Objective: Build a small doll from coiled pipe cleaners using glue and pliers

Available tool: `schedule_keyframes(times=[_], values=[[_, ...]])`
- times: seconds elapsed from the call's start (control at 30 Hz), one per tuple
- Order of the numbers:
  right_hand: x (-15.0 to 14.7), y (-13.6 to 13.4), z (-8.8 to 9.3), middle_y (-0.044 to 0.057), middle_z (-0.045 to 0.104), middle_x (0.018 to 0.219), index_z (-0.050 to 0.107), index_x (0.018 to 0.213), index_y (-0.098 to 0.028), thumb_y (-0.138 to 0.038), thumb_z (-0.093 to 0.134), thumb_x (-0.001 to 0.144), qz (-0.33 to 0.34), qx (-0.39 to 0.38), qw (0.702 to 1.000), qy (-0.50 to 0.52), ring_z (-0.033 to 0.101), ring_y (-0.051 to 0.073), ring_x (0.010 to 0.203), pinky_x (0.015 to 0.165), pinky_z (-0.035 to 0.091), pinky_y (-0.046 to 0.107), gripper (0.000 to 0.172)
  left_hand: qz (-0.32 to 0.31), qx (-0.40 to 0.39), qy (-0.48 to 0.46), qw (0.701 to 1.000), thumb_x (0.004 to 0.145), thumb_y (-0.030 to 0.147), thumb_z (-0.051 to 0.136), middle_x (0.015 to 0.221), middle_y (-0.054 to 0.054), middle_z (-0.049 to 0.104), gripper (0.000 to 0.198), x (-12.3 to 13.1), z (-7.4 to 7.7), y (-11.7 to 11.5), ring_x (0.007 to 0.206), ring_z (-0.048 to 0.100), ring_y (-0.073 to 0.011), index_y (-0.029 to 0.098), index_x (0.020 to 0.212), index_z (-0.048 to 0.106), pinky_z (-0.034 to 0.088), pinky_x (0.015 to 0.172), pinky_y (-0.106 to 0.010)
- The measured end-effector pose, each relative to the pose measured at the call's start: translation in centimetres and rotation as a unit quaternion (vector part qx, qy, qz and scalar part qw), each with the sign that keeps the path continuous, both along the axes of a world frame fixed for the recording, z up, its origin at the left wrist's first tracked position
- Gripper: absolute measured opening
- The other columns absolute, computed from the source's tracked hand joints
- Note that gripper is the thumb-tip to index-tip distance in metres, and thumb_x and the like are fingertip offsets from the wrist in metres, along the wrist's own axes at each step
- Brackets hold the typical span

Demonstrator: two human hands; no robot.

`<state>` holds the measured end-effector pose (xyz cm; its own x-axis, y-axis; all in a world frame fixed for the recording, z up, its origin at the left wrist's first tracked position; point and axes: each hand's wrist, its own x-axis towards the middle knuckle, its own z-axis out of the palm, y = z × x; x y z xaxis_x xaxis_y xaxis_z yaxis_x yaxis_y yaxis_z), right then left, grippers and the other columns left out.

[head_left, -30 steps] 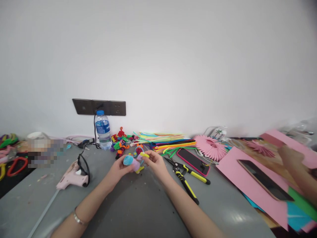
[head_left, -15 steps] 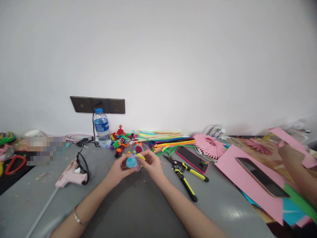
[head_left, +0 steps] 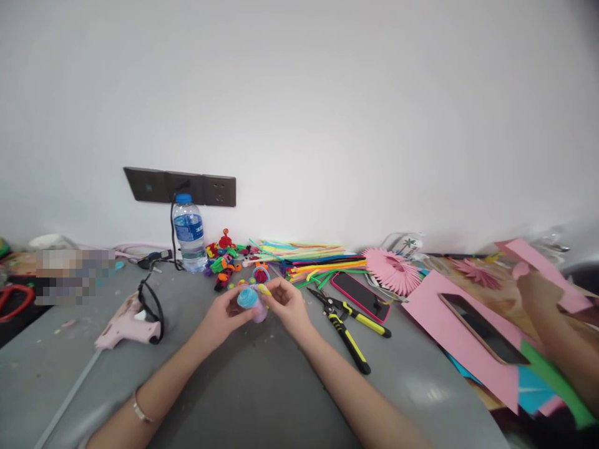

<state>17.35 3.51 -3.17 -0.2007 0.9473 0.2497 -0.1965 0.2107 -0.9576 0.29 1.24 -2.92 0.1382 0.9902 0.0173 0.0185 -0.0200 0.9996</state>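
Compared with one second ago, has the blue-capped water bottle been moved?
No. Against the wall socket panel, the blue-capped water bottle keeps its place; both shift together, up and slightly left, as the view moves.

Both bare forearms enter at the lower edge and converge toward the centre, forming an inverted V. The left forearm [head_left: 171, 377] slants up to the right; the right forearm [head_left: 344, 380] slants up to the left. The hands meet closely in front of the body, fingertips near one another. Left hand [head_left: 222, 319]: back partly visible, fingers curled in a grip, thumb extended inward beneath them. Right hand [head_left: 287, 305]: fingers bent, thumb and forefinger brought together in a pinch. Both wrists appear nearly in line with their forearms.
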Motion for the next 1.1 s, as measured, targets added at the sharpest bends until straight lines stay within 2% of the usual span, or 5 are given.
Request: schedule_keyframes(times=[0.1,0.27,0.6,0.87,1.1], values=[[0.0,-0.1,-0.2,-0.001,0.062,0.072,0.059,0.081,-0.021,-0.048,0.079,0.068,0.020,-0.011,1.000,0.005,0.056,0.014,0.065,0.060,0.046,0.025,0.036,-0.003,0.010,0.032,0.999,0.065,0.045,0.077,0.100,-0.009,0.072,0.054,-0.2,0.2,0.0,0.080,0.066,-0.0230,0.014,0.108,0.066,0.054,0.066,-0.031],[0.1,0.0,-0.4,0.000,0.064,0.075,0.062,0.086,-0.022,-0.047,0.078,0.069,0.048,-0.031,0.998,-0.008,0.059,0.016,0.068,0.065,0.049,0.028,0.035,0.010,0.033,0.057,0.998,0.069,0.048,0.073,0.090,-0.007,0.073,0.048,-0.4,0.2,0.2,0.073,0.064,-0.0212,0.014,0.103,0.070,0.051,0.060,-0.028],[0.7,0.1,0.0,0.000,0.064,0.080,0.061,0.086,-0.021,-0.042,0.077,0.072,0.084,-0.018,0.996,-0.014,0.061,0.014,0.072,0.071,0.049,0.028,0.030,0.024,0.038,0.057,0.997,0.067,0.045,0.075,0.092,-0.007,0.073,0.054,-0.4,0.3,0.1,0.081,0.066,-0.0238,0.014,0.110,0.068,0.054,0.070,-0.033],[1.1,-0.1,0.5,-0.001,0.061,0.076,0.060,0.085,-0.020,-0.038,0.071,0.077,0.054,0.042,0.993,-0.100,0.057,0.014,0.065,0.064,0.046,0.026,0.022,0.003,0.053,0.066,0.996,0.067,0.041,0.077,0.099,-0.008,0.073,0.050,-0.8,0.3,0.2,0.087,0.066,-0.0248,0.016,0.109,0.067,0.053,0.076,-0.034],[1.2,-0.2,0.8,0.000,0.062,0.075,0.060,0.086,-0.021,-0.031,0.067,0.078,0.047,0.067,0.988,-0.129,0.056,0.014,0.064,0.063,0.046,0.027,0.015,-0.008,0.063,0.079,0.995,0.068,0.040,0.076,0.095,-0.006,0.072,0.044,-0.8,0.8,0.0,0.084,0.065,-0.0229,0.017,0.104,0.067,0.053,0.074,-0.031]])
